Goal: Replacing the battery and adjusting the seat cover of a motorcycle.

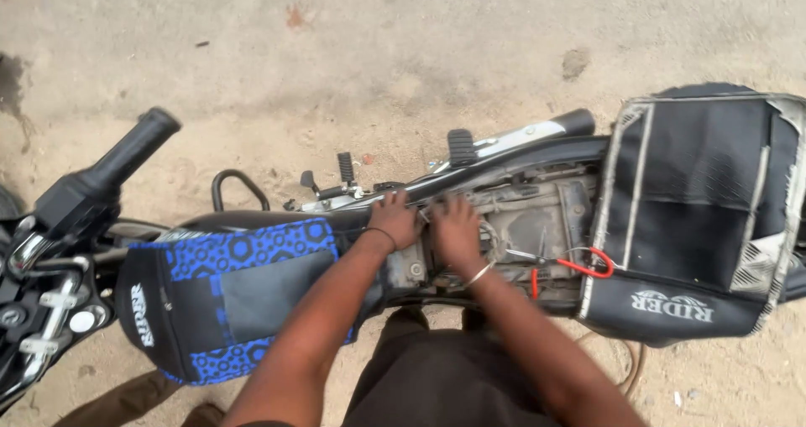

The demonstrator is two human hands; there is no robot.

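I look down on a black motorcycle with its seat [697, 217] taken off and laid across the rear. Both my hands reach into the open frame bay [529, 225] under where the seat sat. My left hand [395, 220] rests on the parts at the bay's front edge, a dark thread band on its wrist. My right hand [455, 230], with a metal bangle, presses down beside it among wires; its fingers are blurred. Red-handled pliers [579, 265] lie in the bay just right of my right hand.
The fuel tank wears a blue and black patterned cover [227, 293]. The handlebar grip [126, 154] sticks out at the left. Foot pegs [462, 146] and a pedal project on the far side. Sandy ground surrounds the bike.
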